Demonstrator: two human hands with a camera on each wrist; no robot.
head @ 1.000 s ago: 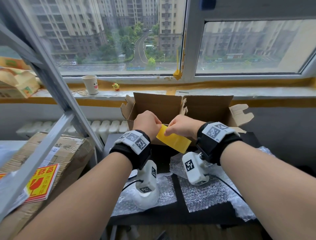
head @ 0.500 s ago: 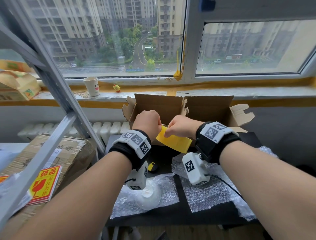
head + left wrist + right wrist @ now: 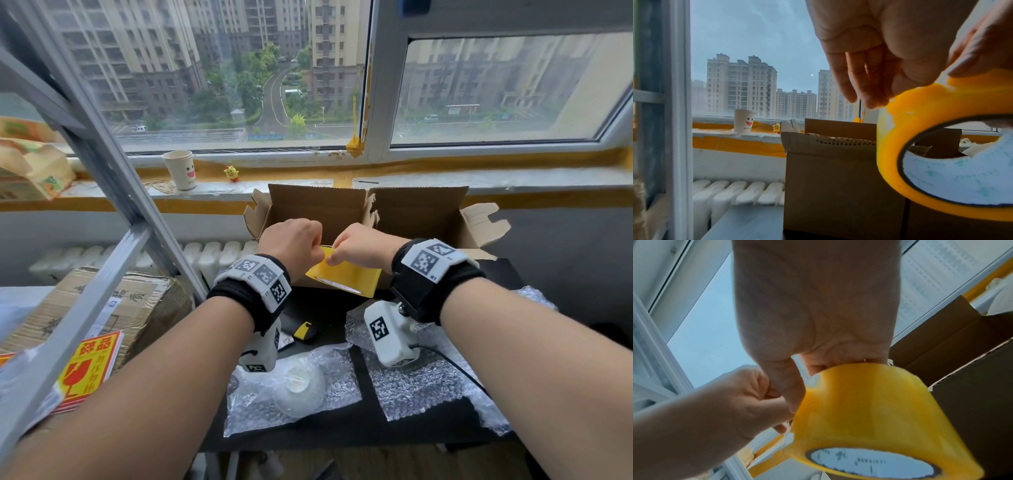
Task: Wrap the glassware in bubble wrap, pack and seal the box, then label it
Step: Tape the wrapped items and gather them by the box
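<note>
A yellow tape roll [image 3: 346, 279] hangs in front of the open cardboard box [image 3: 404, 212]. My right hand [image 3: 356, 246] grips the tape roll [image 3: 875, 410] from above, thumb on its left edge. My left hand [image 3: 298, 241], fingers curled, pinches at the tape roll's [image 3: 941, 104] rim beside that thumb; the left hand [image 3: 748, 399] touches the right one. A pale round glass piece [image 3: 298, 387] lies in a bubble wrap sheet [image 3: 342, 383] on the black table [image 3: 342, 431]. Whatever is inside the box is hidden.
A second bubble wrap sheet [image 3: 421, 387] lies at the right. A yellow-black cutter [image 3: 303, 330] sits near the box. Red-yellow fragile labels [image 3: 87, 370] rest on a sealed carton [image 3: 113, 301] at the left. A metal frame [image 3: 113, 192] slants past. A paper cup [image 3: 181, 169] stands on the sill.
The tape roll has tilted flatter between my hands. My left hand has closed in on the right hand's thumb and its wrist has risen a little.
</note>
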